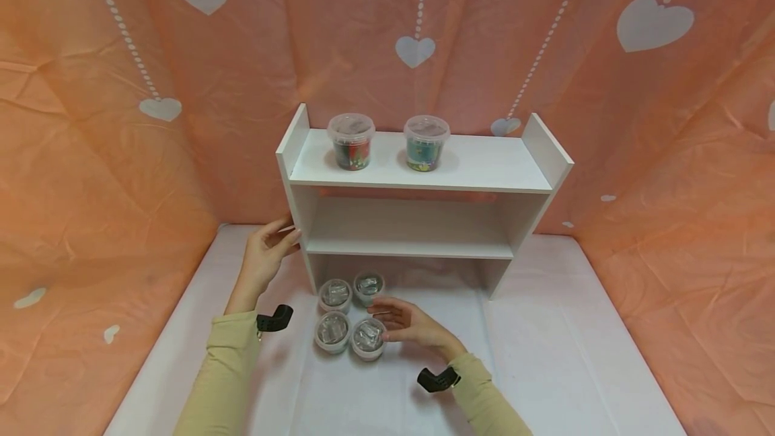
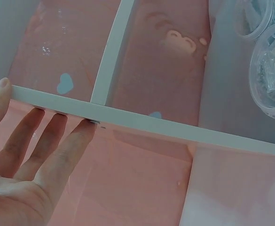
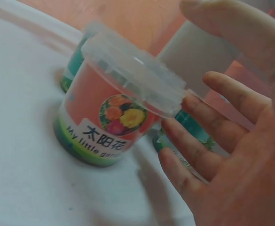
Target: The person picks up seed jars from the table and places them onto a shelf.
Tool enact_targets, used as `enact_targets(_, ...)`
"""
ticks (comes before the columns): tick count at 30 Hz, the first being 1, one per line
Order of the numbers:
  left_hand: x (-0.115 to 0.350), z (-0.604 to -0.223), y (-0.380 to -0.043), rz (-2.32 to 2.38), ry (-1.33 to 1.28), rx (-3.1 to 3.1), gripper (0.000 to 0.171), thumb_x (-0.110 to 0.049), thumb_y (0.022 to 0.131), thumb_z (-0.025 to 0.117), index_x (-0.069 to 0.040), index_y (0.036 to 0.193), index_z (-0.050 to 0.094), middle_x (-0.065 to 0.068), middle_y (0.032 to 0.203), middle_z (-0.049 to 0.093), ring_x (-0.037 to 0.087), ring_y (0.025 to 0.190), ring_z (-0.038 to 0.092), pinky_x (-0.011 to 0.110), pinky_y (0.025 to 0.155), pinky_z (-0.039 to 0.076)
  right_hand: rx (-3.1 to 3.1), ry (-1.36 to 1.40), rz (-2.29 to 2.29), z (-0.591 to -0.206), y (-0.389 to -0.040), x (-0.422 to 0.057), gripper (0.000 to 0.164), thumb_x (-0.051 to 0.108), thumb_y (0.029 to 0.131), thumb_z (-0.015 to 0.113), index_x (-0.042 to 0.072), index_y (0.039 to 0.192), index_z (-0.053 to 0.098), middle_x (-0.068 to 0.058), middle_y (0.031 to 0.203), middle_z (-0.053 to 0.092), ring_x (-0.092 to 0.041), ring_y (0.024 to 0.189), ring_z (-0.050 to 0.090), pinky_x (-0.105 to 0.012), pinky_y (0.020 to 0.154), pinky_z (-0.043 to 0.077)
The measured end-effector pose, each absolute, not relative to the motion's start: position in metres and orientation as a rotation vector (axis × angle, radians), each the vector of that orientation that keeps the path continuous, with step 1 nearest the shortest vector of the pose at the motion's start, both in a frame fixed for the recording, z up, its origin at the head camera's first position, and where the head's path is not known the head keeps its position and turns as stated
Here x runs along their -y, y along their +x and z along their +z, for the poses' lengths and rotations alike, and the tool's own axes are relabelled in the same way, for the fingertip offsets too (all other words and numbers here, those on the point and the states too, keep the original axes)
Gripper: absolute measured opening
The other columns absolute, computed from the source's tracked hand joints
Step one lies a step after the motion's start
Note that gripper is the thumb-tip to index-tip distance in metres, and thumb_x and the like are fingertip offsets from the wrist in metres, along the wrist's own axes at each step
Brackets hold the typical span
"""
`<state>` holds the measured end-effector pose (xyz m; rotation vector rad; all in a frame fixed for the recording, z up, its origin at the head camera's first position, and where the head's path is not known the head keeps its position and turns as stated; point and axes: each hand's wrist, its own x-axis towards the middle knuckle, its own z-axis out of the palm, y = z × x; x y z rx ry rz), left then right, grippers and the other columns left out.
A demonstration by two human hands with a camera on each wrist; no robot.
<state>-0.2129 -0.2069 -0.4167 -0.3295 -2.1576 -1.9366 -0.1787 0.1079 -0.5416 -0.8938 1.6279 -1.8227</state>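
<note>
My left hand (image 1: 264, 256) is at the left side of a white shelf unit (image 1: 412, 252). In the left wrist view, its fairly straight fingers (image 2: 70, 151) touch the outer face of the side panel (image 2: 142, 123), with the thumb tip at the panel's edge. Several clear-lidded plastic tubs stand grouped on the table below. My right hand (image 1: 418, 328) is beside the nearest right tub (image 1: 368, 338), fingers extended and thumb apart. Up close, this tub (image 3: 113, 96) has a red label with flowers and the words "My little garden". Its fingertips overlap the lid's edge there.
Two more lidded tubs, one red and dark (image 1: 352, 143), one teal (image 1: 425, 144), stand on the top shelf. The unit stands at the back of a white-covered table (image 1: 545, 355). Orange cloth (image 1: 363, 32) with white hearts hangs behind and on both sides.
</note>
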Motion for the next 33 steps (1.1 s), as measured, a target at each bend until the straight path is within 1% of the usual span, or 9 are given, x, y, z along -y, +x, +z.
enact_targets(3,0.207,-0.416,-0.213,-1.939,-0.323,2.157,0.048,-0.006,0.093,0.062,0.005,0.137,0.047,0.012,0.122,0.056,0.004,0.098,0.061,0.039,0.084,0.053,-1.626,-0.913,-1.809,-0.546,-0.179,-0.107,0.067,-0.008,0.086,0.065,-0.013,0.141,0.029,-0.035,0.14,0.035,-0.046,0.129,0.037,-0.046,0.108,0.035)
enact_targets(8,0.206,-0.417,-0.213,-1.938,-0.316,2.165,0.048,-0.007,0.094,0.062,0.005,0.137,0.047,0.018,0.124,0.055,0.005,0.098,0.061,0.038,0.084,0.054,-1.637,-0.893,-1.79,-0.549,-0.177,-0.107,0.069,-0.006,0.084,0.069,-0.011,0.142,0.031,-0.032,0.14,0.038,-0.042,0.13,0.037,-0.042,0.109,0.034)
enact_targets(13,0.206,-0.417,-0.213,-1.935,-0.32,2.169,0.048,-0.007,0.094,0.062,0.005,0.138,0.047,0.022,0.125,0.054,0.005,0.099,0.061,0.035,0.083,0.054,-1.639,-0.9,-1.786,-0.551,-0.176,-0.105,0.073,-0.006,0.082,0.071,-0.013,0.142,0.029,-0.032,0.139,0.039,-0.039,0.129,0.04,-0.04,0.108,0.036)
enact_targets(17,0.206,-0.416,-0.212,-1.935,-0.323,2.17,0.047,-0.008,0.094,0.061,0.004,0.138,0.047,0.024,0.126,0.053,0.004,0.099,0.061,0.035,0.084,0.054,-1.672,-0.906,-1.756,-0.553,-0.175,-0.103,0.073,-0.007,0.081,0.072,-0.012,0.141,0.031,-0.029,0.14,0.04,-0.032,0.128,0.044,-0.035,0.107,0.038)
enact_targets(21,0.206,-0.416,-0.21,-1.937,-0.315,2.172,0.047,-0.009,0.094,0.061,0.002,0.138,0.048,0.024,0.127,0.052,0.004,0.1,0.06,0.033,0.084,0.054,-1.733,-0.919,-1.718,-0.553,-0.172,-0.101,0.071,-0.007,0.081,0.072,-0.01,0.141,0.034,-0.028,0.142,0.038,-0.026,0.13,0.041,-0.031,0.108,0.034)
enact_targets(25,0.207,-0.416,-0.208,-1.94,-0.306,2.174,0.046,-0.008,0.094,0.061,0.001,0.138,0.048,0.024,0.129,0.051,0.004,0.1,0.06,0.031,0.084,0.054,-1.748,-0.909,-1.71,-0.554,-0.168,-0.1,0.07,-0.007,0.081,0.072,-0.009,0.141,0.036,-0.028,0.143,0.036,-0.029,0.133,0.037,-0.031,0.11,0.031)
enact_targets(29,0.207,-0.416,-0.208,-1.944,-0.309,2.169,0.046,-0.009,0.095,0.061,0.002,0.138,0.048,0.025,0.129,0.051,0.005,0.1,0.06,0.031,0.084,0.054,-1.76,-0.902,-1.708,-0.556,-0.168,-0.1,0.07,-0.007,0.081,0.072,-0.009,0.141,0.036,-0.027,0.143,0.036,-0.03,0.133,0.037,-0.031,0.11,0.03)
enact_targets(33,0.206,-0.415,-0.21,-1.946,-0.318,2.166,0.047,-0.009,0.095,0.061,0.002,0.138,0.048,0.026,0.129,0.051,0.006,0.1,0.06,0.034,0.085,0.054,-1.748,-0.879,-1.717,-0.557,-0.17,-0.1,0.072,-0.009,0.08,0.072,-0.008,0.142,0.034,-0.025,0.142,0.038,-0.027,0.131,0.04,-0.032,0.108,0.035)
